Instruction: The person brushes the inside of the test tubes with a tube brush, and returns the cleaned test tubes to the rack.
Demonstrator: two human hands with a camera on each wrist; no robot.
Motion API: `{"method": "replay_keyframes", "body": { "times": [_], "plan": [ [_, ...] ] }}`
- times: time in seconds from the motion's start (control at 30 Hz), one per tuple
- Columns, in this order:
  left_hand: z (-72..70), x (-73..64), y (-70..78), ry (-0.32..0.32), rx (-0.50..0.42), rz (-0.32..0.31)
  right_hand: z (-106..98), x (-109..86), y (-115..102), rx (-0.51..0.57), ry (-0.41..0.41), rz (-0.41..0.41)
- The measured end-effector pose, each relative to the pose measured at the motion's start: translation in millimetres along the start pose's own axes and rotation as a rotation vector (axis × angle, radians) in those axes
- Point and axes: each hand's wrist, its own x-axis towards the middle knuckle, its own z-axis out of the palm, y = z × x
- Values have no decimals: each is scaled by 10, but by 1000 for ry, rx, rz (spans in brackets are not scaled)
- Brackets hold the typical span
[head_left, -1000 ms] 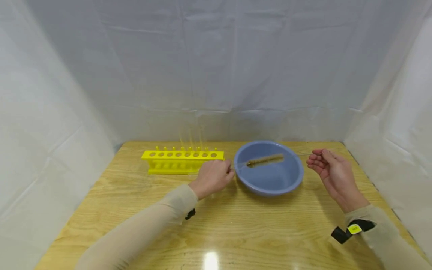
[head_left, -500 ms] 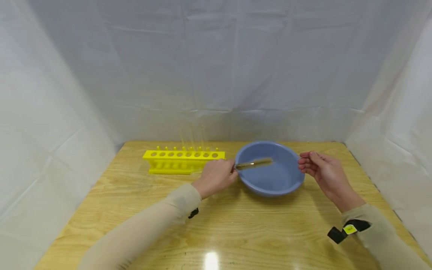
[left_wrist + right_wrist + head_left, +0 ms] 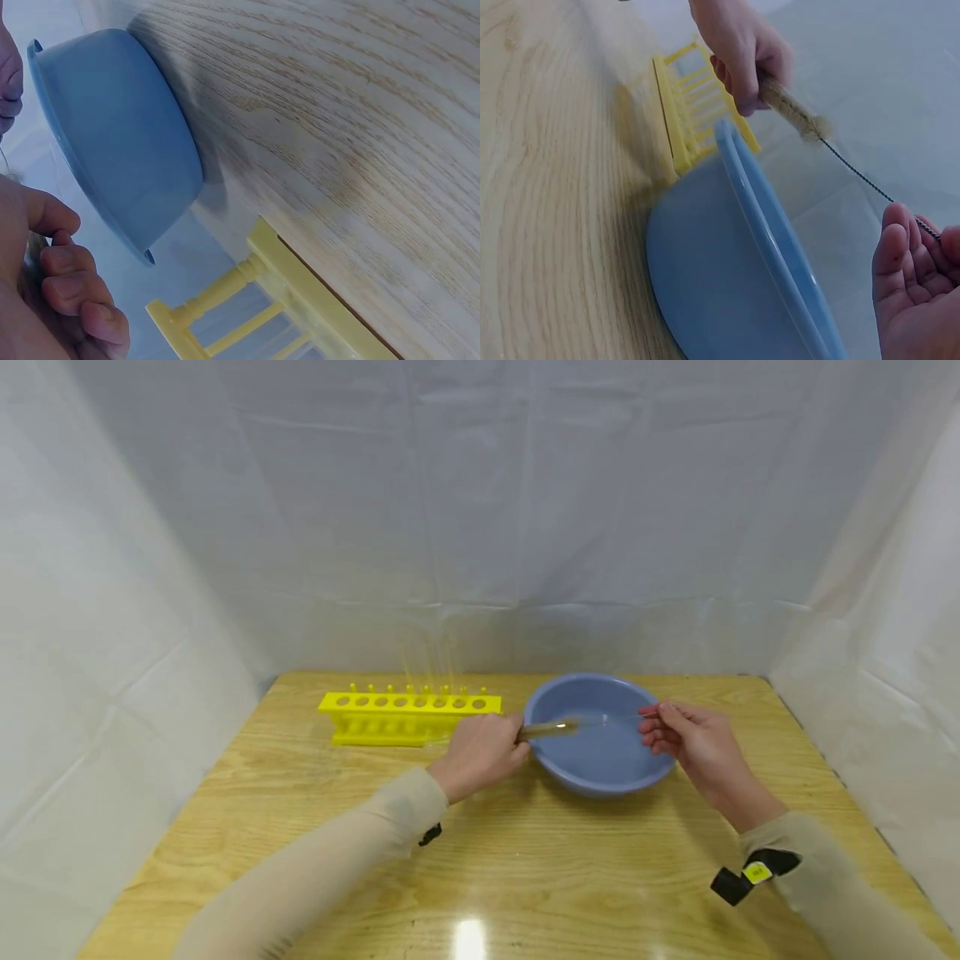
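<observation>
My left hand [image 3: 480,752] grips a clear glass test tube [image 3: 543,730], held nearly level at the left rim of the blue basin [image 3: 600,789]. Inside the tube's mouth sit the tan bristles of a test tube brush [image 3: 819,129]. From them a thin twisted wire handle [image 3: 859,174] runs across above the basin to my right hand [image 3: 697,747]. The thumb and fingers there pinch the wire near the basin's right rim. Curled left fingers [image 3: 71,285] cover the middle of the tube, and most of its closed end is hidden behind that hand.
A yellow test tube rack [image 3: 375,711] stands left of the basin, just behind my left hand. Several clear tubes [image 3: 428,664] rise at its back. The wooden table [image 3: 525,877] is enclosed by white sheeting [image 3: 480,527] at the back and sides.
My right hand has moved left toward my left hand, pushing the wire along. The bristles have slid deeper into the tube, with less length showing. The left hand has shifted only slightly.
</observation>
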Motion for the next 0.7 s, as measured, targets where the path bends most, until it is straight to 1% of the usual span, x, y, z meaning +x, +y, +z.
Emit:
{"method": "replay_keyframes", "body": {
  "times": [0.2, 0.3, 0.4, 0.47, 0.53, 0.6, 0.7],
  "plan": [
    [-12, -11, 10, 8, 19, 5, 154, -4, 11, -78, 27, 32],
    [-29, -12, 44, -5, 49, 8, 256, -9, 41, -122, 36, 54],
    [-41, -6, 104, -30, 80, 36, 405, -22, 91, -168, 20, 77],
    [-44, 0, 144, -40, 90, 54, 501, -30, 113, -194, 15, 75],
    [-36, 6, 163, -43, 77, 63, 566, -33, 123, -208, 15, 62],
    [-38, 4, 167, -38, 64, 56, 603, -34, 125, -218, 25, 55],
    [-45, 2, 162, -20, 73, 53, 629, -33, 137, -236, 20, 69]
  ]
}}
